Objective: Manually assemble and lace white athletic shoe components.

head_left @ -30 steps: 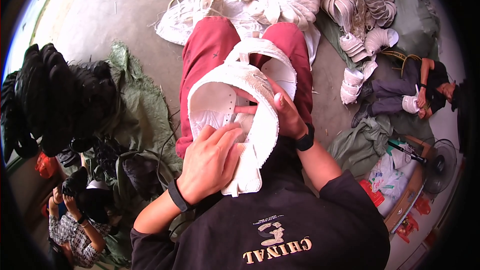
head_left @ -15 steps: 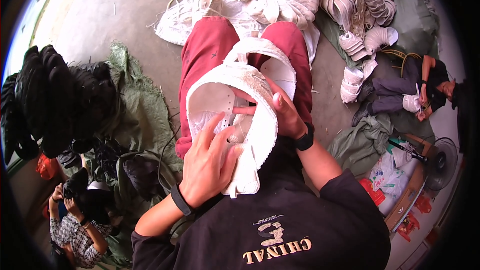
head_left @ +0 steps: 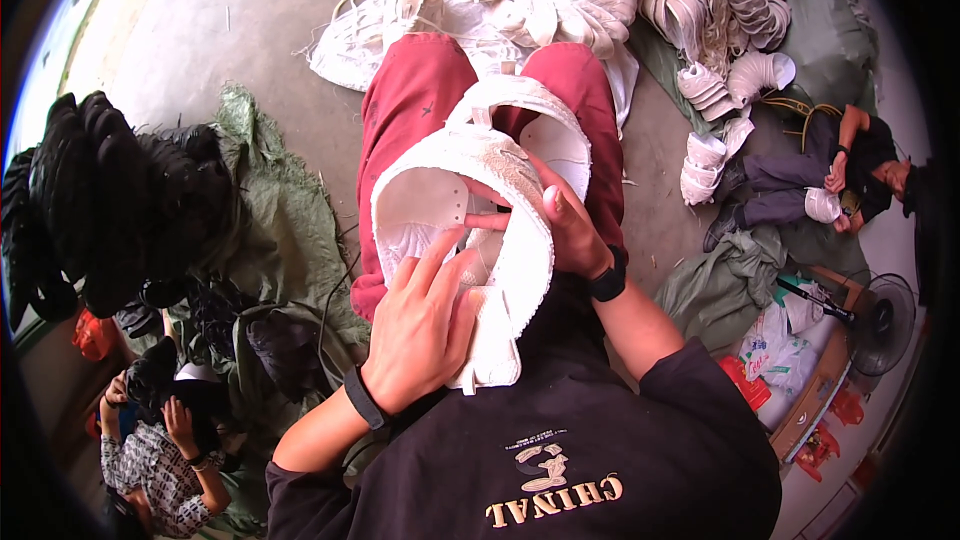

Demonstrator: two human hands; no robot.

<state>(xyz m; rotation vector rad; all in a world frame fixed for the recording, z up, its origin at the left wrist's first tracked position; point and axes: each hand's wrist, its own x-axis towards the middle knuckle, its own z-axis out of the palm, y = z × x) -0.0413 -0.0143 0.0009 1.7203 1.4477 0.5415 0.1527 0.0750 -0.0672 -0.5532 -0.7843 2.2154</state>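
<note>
A white shoe upper (head_left: 470, 155) lies over my lap, its opening toward me and a row of small holes along the inner edge. My left hand (head_left: 415, 335) is closed on its near left edge, thumb by the flat near end. My right hand (head_left: 575, 235) grips the other side, with fingers passing behind the upper and showing through the opening. Beyond it, between my knees, rests a second white shoe upper (head_left: 535, 92) with a small loop at its edge. What my left fingertips press inside is partly hidden.
White uppers (head_left: 590, 10) lie heaped on sheeting past my knees, with more stacks at the far right. Black uppers (head_left: 95, 200) are piled at left beside green sacking (head_left: 275, 210). Co-workers sit at lower left (head_left: 165, 470) and right (head_left: 870, 160). A fan (head_left: 880, 325) stands at right.
My left fingers have shifted slightly along the upper's inner edge; the upper has barely moved. The co-workers' hands at lower left and right have changed position.
</note>
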